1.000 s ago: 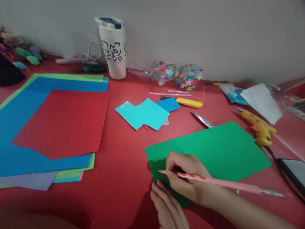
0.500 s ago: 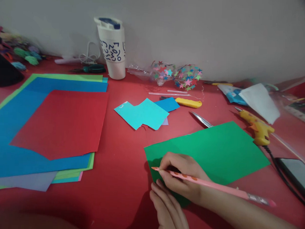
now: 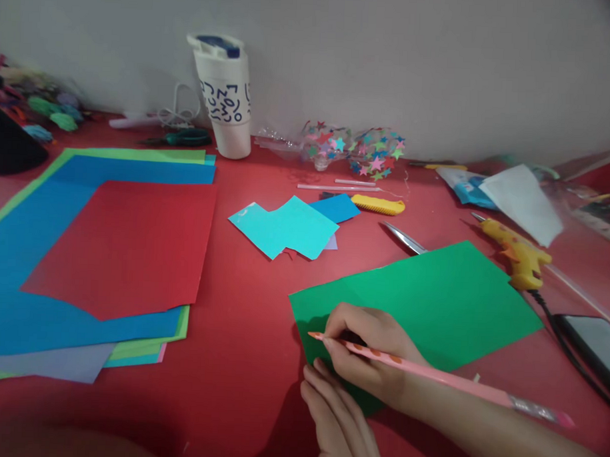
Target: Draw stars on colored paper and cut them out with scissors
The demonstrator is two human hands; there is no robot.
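Note:
A pink pencil (image 3: 430, 374) with orange spots is pinched in my right hand (image 3: 368, 351), its tip at the left part of a green sheet of paper (image 3: 433, 293). My left hand (image 3: 341, 420) lies with fingers stretched out at the sheet's lower left corner, close below the right hand. Part of the paper is hidden under both hands. Beyond the sheet's far edge pokes the metal tip of a pointed tool (image 3: 405, 238), the rest of it covered by the paper.
Coloured sheets lie stacked at left, a red sheet (image 3: 129, 242) on top. Turquoise paper pieces (image 3: 295, 225) and a yellow cutter (image 3: 378, 204) lie mid-table. A white tumbler (image 3: 224, 99) stands by the wall. At right are a yellow glue gun (image 3: 519, 252) and a phone (image 3: 591, 345).
The pencil and my right hand have shifted slightly to the right, the pencil tip with them. My left hand stays almost where it was.

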